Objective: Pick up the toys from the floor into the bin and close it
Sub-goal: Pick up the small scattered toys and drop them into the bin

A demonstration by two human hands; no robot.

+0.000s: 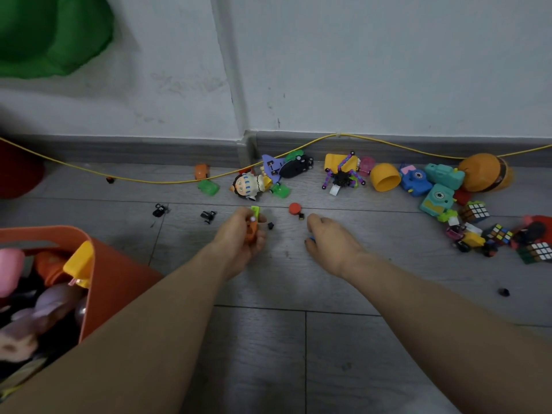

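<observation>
My left hand [240, 237] grips a small orange and green toy [253, 227] just above the floor. My right hand [327, 239] is curled around a small blue piece [311, 238] at the floor. The orange bin [119, 279] stands at the lower left, open and holding several toys. Loose toys lie along the wall: a doll figure [246, 186], a green car [208, 187], a purple spider toy [342, 176], a yellow cup [385, 177], toy cameras [437, 198] and puzzle cubes [475, 212]. A red disc [295, 208] lies just beyond my hands.
A yellow cable [167, 181] runs along the grey skirting board. Small black pieces [208, 216] are scattered on the grey floor. A red object [18, 171] sits at the far left, and a green shape [50, 31] hangs at the upper left.
</observation>
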